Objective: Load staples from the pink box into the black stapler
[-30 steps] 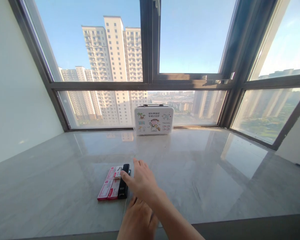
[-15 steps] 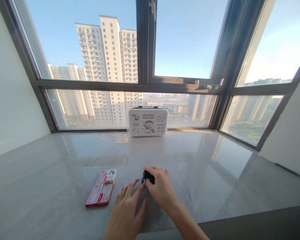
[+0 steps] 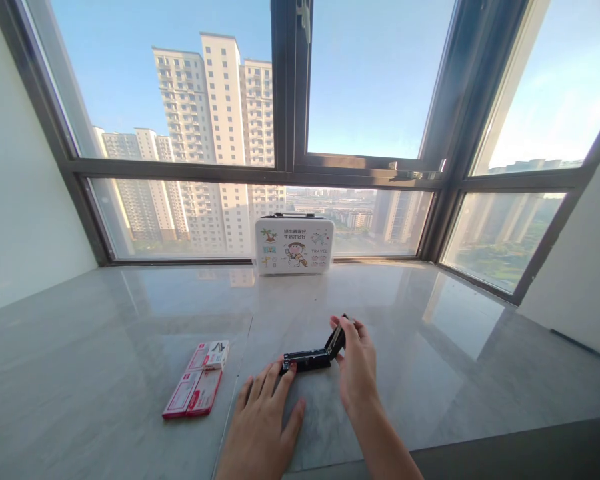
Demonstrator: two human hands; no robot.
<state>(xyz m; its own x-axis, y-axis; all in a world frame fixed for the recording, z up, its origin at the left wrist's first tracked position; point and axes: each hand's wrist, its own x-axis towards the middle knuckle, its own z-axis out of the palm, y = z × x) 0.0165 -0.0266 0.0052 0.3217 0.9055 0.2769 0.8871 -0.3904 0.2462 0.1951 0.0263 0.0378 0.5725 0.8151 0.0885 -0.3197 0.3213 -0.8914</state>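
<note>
A black stapler (image 3: 307, 361) lies on the grey marble sill with its top arm swung up and back at the right end. My right hand (image 3: 357, 363) is closed on that raised arm, thumb and fingers pinching it. My left hand (image 3: 267, 413) rests flat to the left, fingers spread, with fingertips touching the left end of the stapler's base. Left of my hands lie small red-and-white staple boxes (image 3: 197, 383), side by side, one with a stapler picture on it.
A white case (image 3: 295, 247) with cartoon prints stands upright against the window at the back. Dark window frames (image 3: 260, 175) run behind the sill (image 3: 430, 373), and white walls close both sides. The sill's front edge is at lower right.
My right hand has moved right and lifted the stapler's top arm, so the stapler now stands open. My left hand has stayed at its left end, fingers flatter.
</note>
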